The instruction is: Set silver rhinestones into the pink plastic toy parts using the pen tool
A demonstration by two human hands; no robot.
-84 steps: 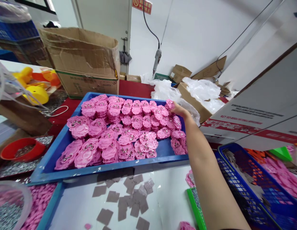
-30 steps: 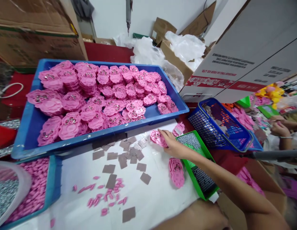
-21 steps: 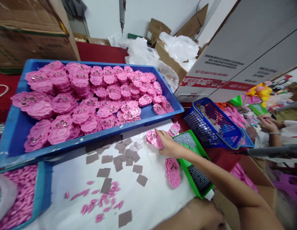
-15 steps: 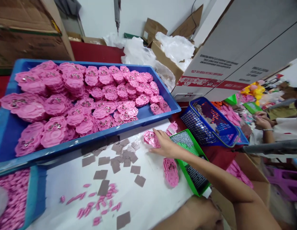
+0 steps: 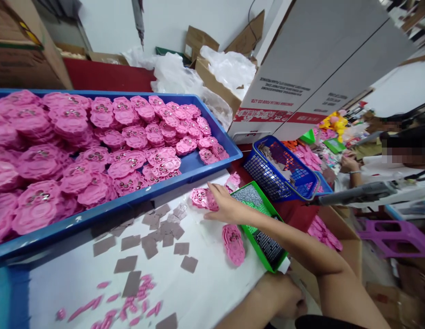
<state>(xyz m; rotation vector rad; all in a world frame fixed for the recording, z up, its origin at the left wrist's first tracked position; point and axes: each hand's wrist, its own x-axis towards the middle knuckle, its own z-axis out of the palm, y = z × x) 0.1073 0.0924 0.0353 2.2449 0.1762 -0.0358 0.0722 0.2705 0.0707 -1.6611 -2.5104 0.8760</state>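
My right hand reaches over the white work surface, its thumb and fingers closed around a scalloped pink plastic piece with shiny metal parts. Close beneath it lies a stack of similar pink plastic pieces. Another pink piece lies just beyond the hand. Under my right forearm stands a green tray of small metal parts, in separate sections. My left hand is a closed fist low in the view, near the tray's front corner; whatever is in it is hidden.
A long blue tray full of stacked pink pieces runs along the back. Grey-brown squares and small pink parts lie scattered on the surface. A blue basket, a large carton and a co-worker's hand are to the right.
The view has swung to the right, so the trays and loose parts sit further left. My right hand stays on the same pink piece; my left hand remains closed.
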